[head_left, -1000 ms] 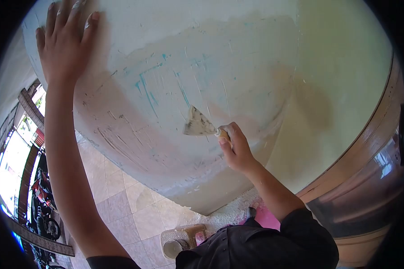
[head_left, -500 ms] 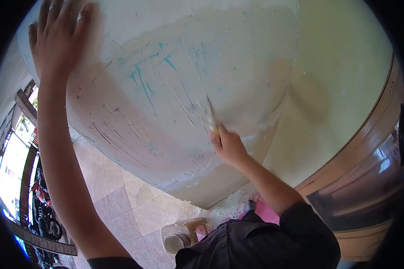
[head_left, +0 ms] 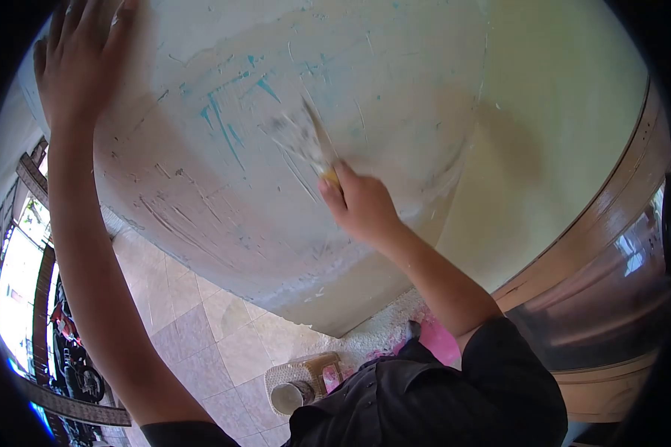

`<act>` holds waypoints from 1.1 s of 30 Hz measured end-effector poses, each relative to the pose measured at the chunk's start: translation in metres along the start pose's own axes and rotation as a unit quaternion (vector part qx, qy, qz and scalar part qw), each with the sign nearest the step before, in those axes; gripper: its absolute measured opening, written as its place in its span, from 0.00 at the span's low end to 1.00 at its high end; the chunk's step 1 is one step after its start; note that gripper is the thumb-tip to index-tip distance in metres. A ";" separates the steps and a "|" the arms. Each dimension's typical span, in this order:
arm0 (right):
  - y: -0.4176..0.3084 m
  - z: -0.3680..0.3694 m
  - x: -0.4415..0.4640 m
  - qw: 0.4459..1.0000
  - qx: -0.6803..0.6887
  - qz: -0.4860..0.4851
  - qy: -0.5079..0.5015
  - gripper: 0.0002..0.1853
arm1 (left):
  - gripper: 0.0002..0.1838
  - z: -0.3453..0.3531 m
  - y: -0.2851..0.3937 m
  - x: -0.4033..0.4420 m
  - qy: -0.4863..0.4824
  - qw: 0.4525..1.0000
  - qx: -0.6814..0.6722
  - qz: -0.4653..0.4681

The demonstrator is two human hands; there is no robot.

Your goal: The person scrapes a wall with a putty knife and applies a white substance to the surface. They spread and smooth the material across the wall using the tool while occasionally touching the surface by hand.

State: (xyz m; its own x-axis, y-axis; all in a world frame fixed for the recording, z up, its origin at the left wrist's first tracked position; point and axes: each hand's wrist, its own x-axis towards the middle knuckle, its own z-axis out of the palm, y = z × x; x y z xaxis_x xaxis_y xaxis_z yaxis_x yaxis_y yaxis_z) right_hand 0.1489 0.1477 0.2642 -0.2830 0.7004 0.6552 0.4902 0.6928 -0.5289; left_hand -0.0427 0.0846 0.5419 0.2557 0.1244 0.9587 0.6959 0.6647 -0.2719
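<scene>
My right hand (head_left: pixel 359 203) is closed around the yellow handle of a putty knife (head_left: pixel 303 138). The knife's blade, blurred and spotted with white, lies at or very near the wall (head_left: pixel 224 186); contact is hard to make out. That wall has patchy whitish filler with scratches, ridges and blue paint showing through. Higher up on the left, my left hand (head_left: pixel 82 63) rests flat against the wall, its fingers apart and their tips partly cut off by the frame edge.
White flakes and dust (head_left: pixel 384 328) cover the floor along the wall's foot, near a pink thing (head_left: pixel 438 343). A woven stool (head_left: pixel 322 365) bears a round container (head_left: pixel 289 396). Brown wooden furniture (head_left: pixel 604 298) curves along the right; motorcycles (head_left: pixel 71 357) stand outside, left.
My right hand has moved the putty knife up and left across the wall. My left hand stays on the wall, while the whole view has shifted slightly.
</scene>
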 end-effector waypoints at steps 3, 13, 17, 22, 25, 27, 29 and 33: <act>0.069 0.053 -0.095 0.988 -0.039 0.105 -0.107 0.16 | 0.28 0.009 -0.007 0.001 -0.013 0.999 0.044 0.000; 0.046 -0.002 -0.039 1.000 0.009 0.020 0.021 0.15 | 0.30 0.049 -0.033 0.007 0.111 0.990 -0.026 0.080; 0.045 0.009 -0.029 0.994 -0.087 0.058 0.009 0.17 | 0.33 0.058 -0.038 0.011 0.158 0.977 -0.084 0.112; 0.170 0.089 -0.220 0.974 -0.055 0.167 -0.145 0.19 | 0.32 0.063 -0.037 0.009 0.197 0.966 -0.127 0.113; 0.179 0.074 -0.204 0.990 -0.009 0.120 -0.075 0.18 | 0.32 0.062 -0.037 0.012 0.198 0.968 -0.115 0.102; 0.143 0.035 -0.150 0.995 -0.009 0.098 -0.018 0.17 | 0.32 0.063 -0.035 0.009 0.192 0.968 -0.124 0.106; 0.104 0.001 -0.070 0.998 0.011 0.051 0.024 0.17 | 0.32 0.067 -0.037 0.011 0.202 0.964 -0.131 0.111; 0.025 -0.049 -0.005 0.996 0.086 0.010 0.025 0.18 | 0.32 0.064 -0.036 0.010 0.198 0.966 -0.129 0.108</act>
State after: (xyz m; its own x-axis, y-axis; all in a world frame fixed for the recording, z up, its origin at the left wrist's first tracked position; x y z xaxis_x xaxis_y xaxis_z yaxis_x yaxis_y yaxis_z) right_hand 0.2029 0.1528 0.2738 -0.2308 0.7082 0.6672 0.3462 0.7006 -0.6239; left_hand -0.1085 0.1092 0.5670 0.6150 -0.0863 0.7838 0.7283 0.4432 -0.5226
